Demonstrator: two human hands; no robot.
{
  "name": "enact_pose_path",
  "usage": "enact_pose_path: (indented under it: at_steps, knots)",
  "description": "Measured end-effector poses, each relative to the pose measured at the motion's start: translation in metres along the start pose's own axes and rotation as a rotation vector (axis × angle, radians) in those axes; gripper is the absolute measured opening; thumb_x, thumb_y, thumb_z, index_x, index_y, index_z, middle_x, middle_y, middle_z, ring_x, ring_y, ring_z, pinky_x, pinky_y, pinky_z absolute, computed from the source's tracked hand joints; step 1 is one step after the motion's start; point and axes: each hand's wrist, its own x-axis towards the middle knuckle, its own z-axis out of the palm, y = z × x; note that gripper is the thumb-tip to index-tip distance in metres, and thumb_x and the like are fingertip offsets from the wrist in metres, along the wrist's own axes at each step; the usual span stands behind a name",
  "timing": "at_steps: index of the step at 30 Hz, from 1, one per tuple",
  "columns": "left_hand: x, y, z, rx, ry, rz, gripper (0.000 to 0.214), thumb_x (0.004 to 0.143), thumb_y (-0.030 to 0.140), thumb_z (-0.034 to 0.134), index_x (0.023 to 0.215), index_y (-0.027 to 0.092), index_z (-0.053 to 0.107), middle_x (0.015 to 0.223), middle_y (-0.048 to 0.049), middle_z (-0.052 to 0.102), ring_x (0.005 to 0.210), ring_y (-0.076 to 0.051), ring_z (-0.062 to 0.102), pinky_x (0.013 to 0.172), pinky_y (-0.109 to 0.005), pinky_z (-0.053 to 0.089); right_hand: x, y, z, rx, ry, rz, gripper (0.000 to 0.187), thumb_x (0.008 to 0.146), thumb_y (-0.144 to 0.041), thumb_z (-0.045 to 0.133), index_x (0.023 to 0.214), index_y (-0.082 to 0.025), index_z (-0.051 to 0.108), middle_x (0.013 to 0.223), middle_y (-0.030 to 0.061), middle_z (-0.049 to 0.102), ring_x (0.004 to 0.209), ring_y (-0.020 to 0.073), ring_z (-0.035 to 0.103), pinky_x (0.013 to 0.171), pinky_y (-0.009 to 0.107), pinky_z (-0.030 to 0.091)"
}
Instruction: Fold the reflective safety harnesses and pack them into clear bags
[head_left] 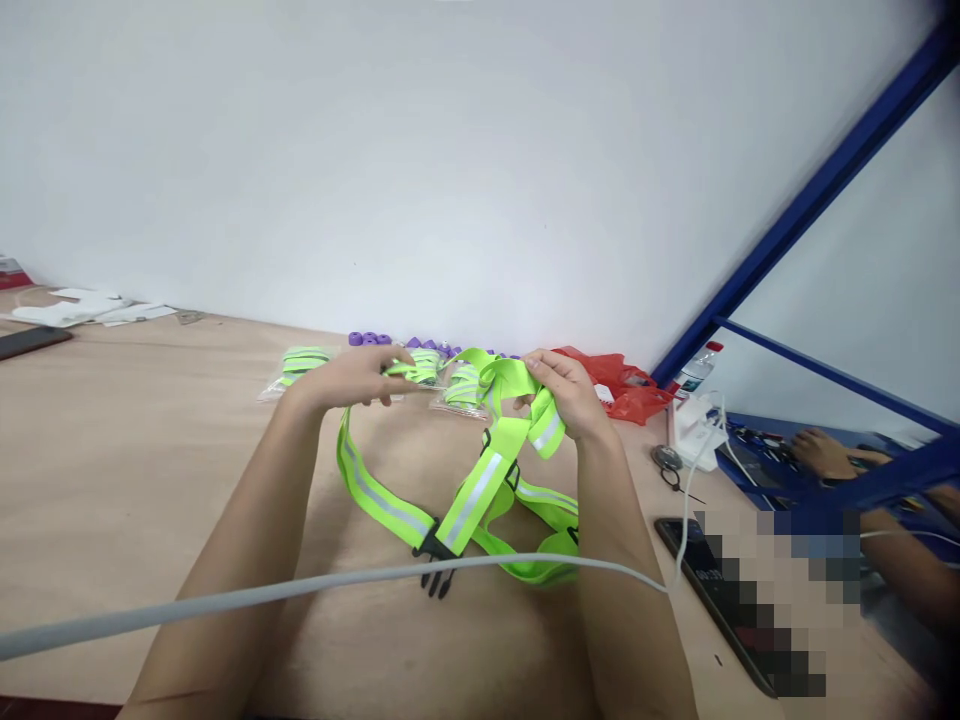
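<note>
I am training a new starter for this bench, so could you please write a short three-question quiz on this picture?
1. True or false: the left hand and the right hand both hold the neon green reflective strap.
2. Which colour is the crumpled bag by the wall, to the right of the hands? A red, B blue, C white.
3. What long thing crosses the foreground at the strap's black buckle?

Key: 1 true. 2 A. 3 a grey cable.
</note>
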Motion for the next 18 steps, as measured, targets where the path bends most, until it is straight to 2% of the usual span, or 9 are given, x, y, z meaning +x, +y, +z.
enact_pose_path:
  at_steps: [1, 3, 5, 7, 9, 11, 14, 16, 18]
  knots:
    - [0.001, 0.0, 0.003, 0.074, -0.081, 0.0, 0.053, 0.074, 0.054, 0.072, 0.115, 0.023, 0.065, 0.105, -0.0093, 0.075, 0.088, -0.029, 0.073, 0.064, -0.033, 0.054, -0.001, -0.001, 0.003, 0.035, -0.002, -0.001, 0.039, 0.076, -0.058, 0.077, 0.075, -0.021, 0.064, 0.057, -0.0044, 0.054, 0.048, 0.0109, 0.046, 0.043, 0.023, 0.035]
    - [0.004, 0.004, 0.012, 0.139, -0.133, 0.06, 0.065, 0.074, 0.056, 0.072, 0.128, 0.022, 0.061, 0.125, -0.0115, 0.07, 0.108, -0.033, 0.069, 0.081, -0.037, 0.056, -0.002, -0.004, 0.01, 0.106, -0.031, 0.002, 0.04, 0.076, -0.059, 0.079, 0.075, -0.022, 0.063, 0.055, -0.0053, 0.052, 0.045, 0.0096, 0.043, 0.041, 0.022, 0.032]
    - [0.009, 0.009, 0.024, 0.119, -0.088, 0.203, 0.073, 0.077, 0.054, 0.071, 0.142, 0.023, 0.052, 0.141, -0.0108, 0.062, 0.124, -0.032, 0.062, 0.097, -0.038, 0.052, -0.003, -0.006, 0.019, 0.165, -0.068, -0.001, 0.04, 0.076, -0.058, 0.079, 0.075, -0.022, 0.062, 0.053, -0.0059, 0.052, 0.042, 0.0089, 0.042, 0.041, 0.022, 0.033]
    - [0.011, 0.016, 0.035, 0.067, -0.055, 0.382, 0.073, 0.082, 0.05, 0.068, 0.147, 0.025, 0.048, 0.146, -0.0087, 0.058, 0.128, -0.03, 0.059, 0.103, -0.038, 0.049, -0.003, -0.006, 0.028, 0.196, -0.085, -0.008, 0.04, 0.077, -0.058, 0.079, 0.075, -0.022, 0.061, 0.053, -0.0062, 0.052, 0.042, 0.0087, 0.042, 0.041, 0.022, 0.035]
    - [0.012, 0.023, 0.043, 0.037, -0.049, 0.517, 0.06, 0.086, 0.045, 0.066, 0.142, 0.025, 0.055, 0.14, -0.0068, 0.063, 0.123, -0.029, 0.062, 0.102, -0.037, 0.05, -0.002, -0.006, 0.034, 0.201, -0.056, -0.011, 0.043, 0.076, -0.061, 0.078, 0.075, -0.023, 0.059, 0.054, -0.0065, 0.051, 0.043, 0.0093, 0.042, 0.042, 0.023, 0.038]
    - [0.011, 0.027, 0.046, 0.003, -0.043, 0.578, 0.048, 0.089, 0.041, 0.063, 0.134, 0.025, 0.062, 0.13, -0.0056, 0.069, 0.115, -0.028, 0.065, 0.098, -0.036, 0.051, -0.001, -0.006, 0.035, 0.178, 0.009, -0.011, 0.046, 0.073, -0.065, 0.078, 0.076, -0.024, 0.057, 0.056, -0.006, 0.05, 0.045, 0.011, 0.044, 0.044, 0.025, 0.041]
    - [0.009, 0.028, 0.044, -0.121, 0.023, 0.606, 0.042, 0.09, 0.031, 0.057, 0.13, 0.024, 0.065, 0.128, -0.0048, 0.07, 0.114, -0.027, 0.066, 0.098, -0.034, 0.052, 0.002, -0.003, 0.027, 0.097, 0.093, -0.014, 0.048, 0.072, -0.069, 0.075, 0.078, -0.025, 0.057, 0.062, -0.0037, 0.053, 0.051, 0.014, 0.049, 0.05, 0.028, 0.047]
    - [0.008, 0.027, 0.041, -0.194, 0.061, 0.597, 0.04, 0.088, 0.024, 0.052, 0.125, 0.024, 0.069, 0.125, -0.0036, 0.072, 0.112, -0.024, 0.067, 0.096, -0.032, 0.052, 0.003, 0.0, 0.02, 0.007, 0.091, -0.01, 0.044, 0.076, -0.066, 0.073, 0.08, -0.025, 0.059, 0.067, -0.0018, 0.058, 0.057, 0.0159, 0.053, 0.055, 0.031, 0.05]
    - [0.008, 0.026, 0.038, -0.212, 0.058, 0.567, 0.04, 0.084, 0.019, 0.047, 0.115, 0.023, 0.073, 0.113, -0.0024, 0.075, 0.101, -0.022, 0.069, 0.087, -0.029, 0.053, 0.005, 0.004, 0.015, -0.123, 0.058, -0.011, 0.036, 0.081, -0.059, 0.069, 0.079, -0.024, 0.061, 0.07, -0.0007, 0.06, 0.061, 0.0174, 0.056, 0.059, 0.032, 0.05]
